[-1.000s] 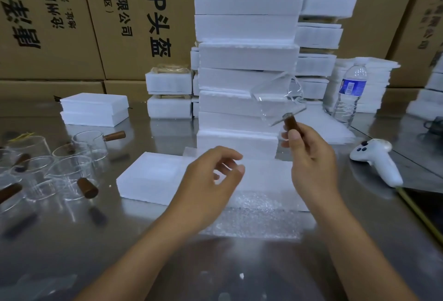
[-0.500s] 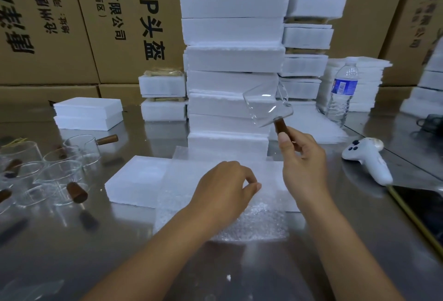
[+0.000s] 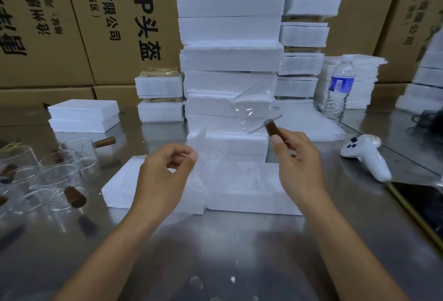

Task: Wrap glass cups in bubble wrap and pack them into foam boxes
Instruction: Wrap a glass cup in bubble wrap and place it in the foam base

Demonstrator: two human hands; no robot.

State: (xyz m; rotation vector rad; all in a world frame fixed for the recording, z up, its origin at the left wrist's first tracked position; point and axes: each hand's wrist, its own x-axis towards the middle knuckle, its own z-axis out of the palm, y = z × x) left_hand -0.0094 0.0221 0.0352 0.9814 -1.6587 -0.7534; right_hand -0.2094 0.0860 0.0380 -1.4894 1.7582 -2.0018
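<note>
The shiny metal tabletop [image 3: 215,260] was closest. Over it, the left hand [image 3: 167,173] had its fingers [image 3: 178,148] bent. The thumb and first finger seemed to pinch the top edge of a clear sheet of bubble wrap [image 3: 208,171]. The sheet hung just beside those fingers, between the two hands.

The right hand [image 3: 299,166] held a clear glass cup with a brown wooden handle [image 3: 254,106]. Its fingers were tight around the handle. The cup was up in the air, tipped, just past those fingers and apart from the sheet.

Under and behind both hands lay a flat white foam box [image 3: 239,197]. I could see no cup in it.

Well off to the left of the left fingers sat a bunch of bare glass cups [image 3: 48,178]. So I think this cup was not wrapped yet, and those were waiting too.

Near the right fingers, on their right, lay a white game controller [image 3: 366,159].

Behind the fingers rose a tall stack of white foam boxes [image 3: 230,37], maybe packed, though I could not tell. A clear plastic water bottle [image 3: 339,89] stood past the controller. Big brown cardboard boxes [image 3: 72,25] were farthest.
</note>
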